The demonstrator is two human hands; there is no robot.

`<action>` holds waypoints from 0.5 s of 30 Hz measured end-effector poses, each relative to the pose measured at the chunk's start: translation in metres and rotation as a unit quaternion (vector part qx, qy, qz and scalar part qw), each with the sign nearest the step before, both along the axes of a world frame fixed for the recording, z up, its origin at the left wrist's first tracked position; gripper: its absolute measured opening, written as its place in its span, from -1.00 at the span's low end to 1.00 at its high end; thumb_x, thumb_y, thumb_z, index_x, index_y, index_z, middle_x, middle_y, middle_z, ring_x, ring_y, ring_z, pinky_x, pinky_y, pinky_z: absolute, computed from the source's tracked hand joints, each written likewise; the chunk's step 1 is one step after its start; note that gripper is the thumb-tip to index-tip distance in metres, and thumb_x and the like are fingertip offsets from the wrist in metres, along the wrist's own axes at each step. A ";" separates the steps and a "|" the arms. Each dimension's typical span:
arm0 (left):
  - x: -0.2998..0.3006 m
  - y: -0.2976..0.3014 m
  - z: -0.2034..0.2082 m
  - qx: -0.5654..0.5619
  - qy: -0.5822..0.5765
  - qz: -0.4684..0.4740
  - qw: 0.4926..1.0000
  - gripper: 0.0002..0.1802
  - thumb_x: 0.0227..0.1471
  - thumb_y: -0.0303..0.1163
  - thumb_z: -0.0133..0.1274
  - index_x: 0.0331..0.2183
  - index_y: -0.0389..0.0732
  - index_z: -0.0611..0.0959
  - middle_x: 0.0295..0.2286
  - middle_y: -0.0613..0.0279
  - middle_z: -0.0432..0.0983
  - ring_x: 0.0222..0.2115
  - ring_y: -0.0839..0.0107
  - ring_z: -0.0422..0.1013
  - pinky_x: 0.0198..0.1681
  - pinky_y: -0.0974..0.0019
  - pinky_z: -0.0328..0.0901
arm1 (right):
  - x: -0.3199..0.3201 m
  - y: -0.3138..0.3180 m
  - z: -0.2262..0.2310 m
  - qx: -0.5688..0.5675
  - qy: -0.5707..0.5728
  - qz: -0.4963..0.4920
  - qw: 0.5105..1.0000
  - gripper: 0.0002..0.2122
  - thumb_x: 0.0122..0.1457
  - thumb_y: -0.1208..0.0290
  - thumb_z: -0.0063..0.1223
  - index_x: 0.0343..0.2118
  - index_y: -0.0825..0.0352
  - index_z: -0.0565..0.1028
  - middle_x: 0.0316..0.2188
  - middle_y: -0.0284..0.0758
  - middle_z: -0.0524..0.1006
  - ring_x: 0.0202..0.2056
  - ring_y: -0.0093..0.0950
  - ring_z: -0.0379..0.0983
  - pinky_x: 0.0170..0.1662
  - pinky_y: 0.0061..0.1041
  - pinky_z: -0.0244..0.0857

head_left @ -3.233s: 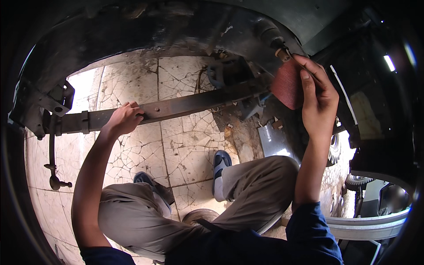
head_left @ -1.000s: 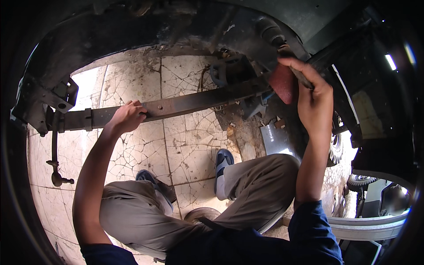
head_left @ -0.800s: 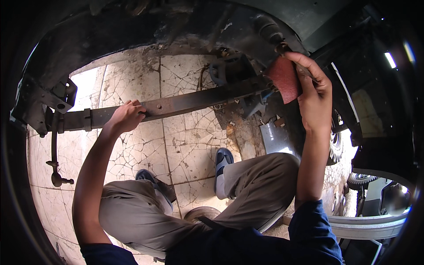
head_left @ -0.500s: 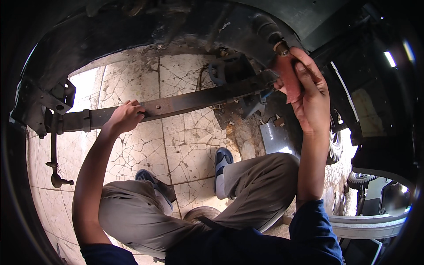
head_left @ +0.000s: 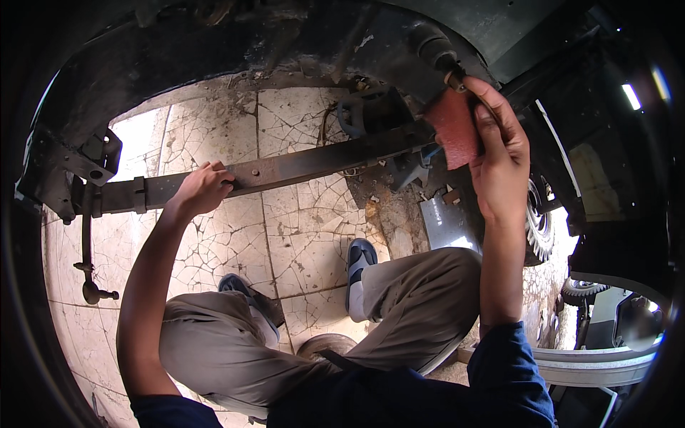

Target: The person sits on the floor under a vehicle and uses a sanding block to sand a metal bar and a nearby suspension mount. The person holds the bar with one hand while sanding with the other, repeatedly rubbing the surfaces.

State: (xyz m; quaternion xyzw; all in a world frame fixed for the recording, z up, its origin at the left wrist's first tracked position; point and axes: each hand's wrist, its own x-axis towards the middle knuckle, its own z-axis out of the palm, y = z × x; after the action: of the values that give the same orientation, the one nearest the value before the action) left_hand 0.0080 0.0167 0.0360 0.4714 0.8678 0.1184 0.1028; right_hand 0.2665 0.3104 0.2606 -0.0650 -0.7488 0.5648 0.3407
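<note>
My left hand [head_left: 205,187] is curled over the top of a long dark steel bar [head_left: 292,168], which looks like a leaf spring, and grips it. Up on the right, my right hand [head_left: 501,158] pinches a red sheet that looks like sandpaper [head_left: 455,127] between thumb and fingers. The sheet hangs bent, its face spread toward the left. Its upper edge meets a small metal stud end [head_left: 455,80], which sticks out of a dark ribbed rubber part [head_left: 434,48]. My fingertips are right beside that stud.
A dark curved fender [head_left: 214,53] arches over the far side. At the left hangs a rod with a ball joint [head_left: 91,289]. A grey metal plate [head_left: 444,222] lies on the cracked tile floor [head_left: 228,242]. Toothed wheels [head_left: 540,225] stand at the right.
My right hand has shifted slightly, and the red sandpaper has swung out leftward, showing more of its face. My left hand stays on the bar.
</note>
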 end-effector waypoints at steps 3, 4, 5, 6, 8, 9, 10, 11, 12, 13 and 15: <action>0.000 -0.001 0.000 -0.007 0.000 0.003 1.000 -0.76 0.09 -0.29 0.07 -0.21 -0.15 0.66 -0.18 0.20 0.47 -0.07 0.17 0.38 -0.01 0.20 0.34 | 0.006 0.003 0.006 0.282 -0.029 -0.030 0.958 -0.65 0.24 0.72 -0.28 0.05 0.46 0.44 -0.04 -0.21 0.52 -0.02 -0.50 0.46 0.14 -0.55 0.24; 0.000 0.000 0.000 -0.011 0.000 0.003 1.000 -0.76 0.09 -0.29 0.07 -0.21 -0.15 0.66 -0.18 0.20 0.47 -0.07 0.17 0.38 -0.01 0.20 0.34 | 0.008 0.001 0.008 0.282 -0.044 -0.030 0.958 -0.63 0.22 0.75 -0.29 0.04 0.46 0.45 -0.04 -0.22 0.53 -0.01 -0.51 0.45 0.15 -0.56 0.21; 0.000 -0.001 -0.001 -0.006 -0.004 0.004 1.000 -0.76 0.09 -0.29 0.07 -0.21 -0.15 0.66 -0.18 0.20 0.48 -0.07 0.18 0.38 -0.01 0.20 0.34 | 0.010 -0.002 0.011 0.281 -0.059 -0.030 0.957 -0.62 0.19 0.78 -0.30 0.02 0.46 0.46 -0.04 -0.23 0.53 0.00 -0.51 0.44 0.15 -0.57 0.19; 0.000 -0.001 -0.002 -0.001 -0.008 0.005 1.000 -0.76 0.09 -0.29 0.07 -0.21 -0.15 0.66 -0.18 0.20 0.48 -0.06 0.18 0.38 0.00 0.20 0.34 | 0.011 -0.003 0.012 0.281 -0.073 -0.029 0.957 -0.60 0.16 0.81 -0.32 0.01 0.47 0.47 -0.05 -0.24 0.53 0.02 -0.52 0.43 0.16 -0.59 0.17; -0.001 -0.002 -0.001 0.002 -0.005 0.003 1.000 -0.75 0.09 -0.29 0.07 -0.21 -0.15 0.66 -0.18 0.20 0.48 -0.06 0.18 0.38 0.00 0.19 0.33 | 0.010 -0.001 0.013 0.315 -0.060 -0.047 0.946 -0.49 0.02 0.86 -0.36 -0.02 0.37 0.51 -0.11 -0.26 0.57 -0.06 -0.55 0.49 0.05 -0.64 0.24; -0.001 0.000 -0.001 0.001 -0.001 -0.001 1.000 -0.75 0.09 -0.29 0.07 -0.20 -0.15 0.66 -0.18 0.20 0.48 -0.06 0.18 0.38 0.00 0.19 0.33 | 0.010 -0.001 0.013 0.333 -0.055 -0.056 0.940 -0.44 -0.05 0.89 -0.38 -0.03 0.33 0.52 -0.15 -0.27 0.59 -0.10 -0.56 0.51 -0.01 -0.67 0.27; 0.000 0.001 -0.001 0.000 0.004 -0.005 1.000 -0.75 0.08 -0.28 0.07 -0.20 -0.16 0.66 -0.18 0.20 0.48 -0.06 0.18 0.38 0.00 0.20 0.33 | 0.010 -0.001 0.012 0.336 -0.057 -0.060 0.938 -0.43 -0.06 0.89 -0.37 -0.04 0.32 0.53 -0.17 -0.26 0.60 -0.12 -0.56 0.52 -0.03 -0.66 0.29; 0.000 0.001 -0.001 0.000 -0.004 0.000 1.000 -0.75 0.08 -0.29 0.07 -0.20 -0.15 0.66 -0.18 0.20 0.48 -0.06 0.17 0.38 0.00 0.20 0.33 | 0.009 -0.002 0.012 0.339 -0.058 -0.064 0.937 -0.43 -0.08 0.89 -0.37 -0.04 0.31 0.53 -0.18 -0.25 0.60 -0.14 -0.56 0.53 -0.04 -0.65 0.31; 0.000 0.000 -0.001 0.001 -0.010 0.004 1.000 -0.75 0.08 -0.29 0.07 -0.20 -0.15 0.66 -0.18 0.20 0.48 -0.06 0.17 0.38 0.00 0.20 0.33 | 0.009 -0.003 0.013 0.342 -0.059 -0.069 0.935 -0.42 -0.09 0.90 -0.36 -0.05 0.30 0.54 -0.20 -0.24 0.60 -0.15 -0.56 0.54 -0.06 -0.65 0.32; 0.000 0.000 -0.001 0.002 -0.017 0.008 1.000 -0.75 0.08 -0.29 0.07 -0.20 -0.15 0.66 -0.18 0.20 0.48 -0.06 0.17 0.38 0.00 0.20 0.33 | 0.009 -0.003 0.013 0.350 -0.057 -0.072 0.932 -0.42 -0.10 0.90 -0.35 -0.05 0.29 0.54 -0.22 -0.24 0.61 -0.16 -0.56 0.55 -0.07 -0.64 0.33; 0.001 0.000 0.000 0.003 -0.012 0.003 1.000 -0.75 0.08 -0.29 0.07 -0.20 -0.15 0.66 -0.18 0.20 0.48 -0.07 0.16 0.38 -0.01 0.20 0.34 | 0.009 -0.005 0.013 0.364 -0.053 -0.076 0.927 -0.41 -0.12 0.90 -0.35 -0.06 0.28 0.54 -0.25 -0.24 0.61 -0.18 -0.56 0.56 -0.10 -0.64 0.34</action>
State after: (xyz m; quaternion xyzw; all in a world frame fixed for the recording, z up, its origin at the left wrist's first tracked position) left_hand 0.0089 0.0163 0.0362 0.4677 0.8676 0.1272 0.1109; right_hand 0.2752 0.3054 0.2737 -0.0229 -0.9126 0.2221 0.3424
